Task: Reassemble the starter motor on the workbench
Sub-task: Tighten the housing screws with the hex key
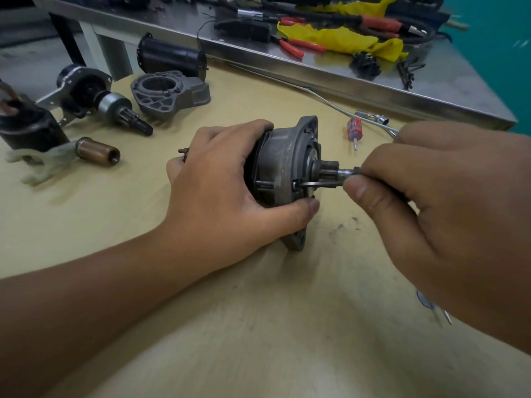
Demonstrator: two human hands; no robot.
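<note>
Left hand [227, 179] clasps the motor housing [283, 170], lying sideways on the workbench [258, 326]. Right hand [448, 208] pinches a thin tool [320, 183], tip at a housing bolt beside the left thumb.

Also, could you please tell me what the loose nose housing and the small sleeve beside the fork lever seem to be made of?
Nose housing: likely cast aluminium, judging by its dull grey, matte ribbed surface. Sleeve: apparently copper or bronze, with a reddish-brown soft metallic sheen. Fork lever: pale, translucent-looking, probably plastic.
</note>
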